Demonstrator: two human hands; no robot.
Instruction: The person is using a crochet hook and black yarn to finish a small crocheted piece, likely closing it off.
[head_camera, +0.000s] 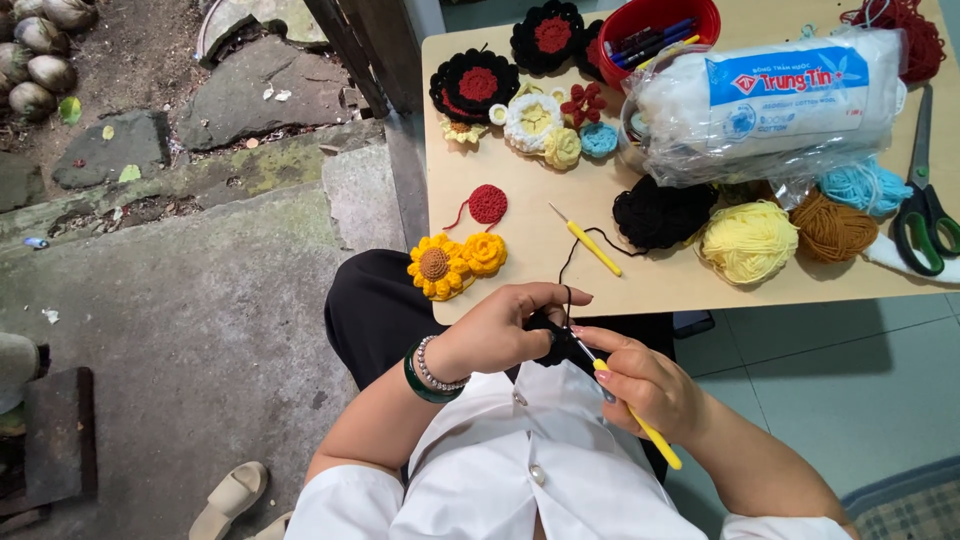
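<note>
Mid-stitch: left hand (500, 330) pinches a small black crochet piece (556, 342) just off the table's near edge (560, 300); right hand (645, 385) is closed around a yellow-handled crochet hook (640, 420), tip in the work. Black yarn (660, 212) feeds from mid-table. The next loop probably needs steady tension.

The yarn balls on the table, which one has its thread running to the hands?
The black yarn ball, left of the pale yellow ball and the brown ball. Its black strand leads off the table edge to the black piece that the hands work.
</note>
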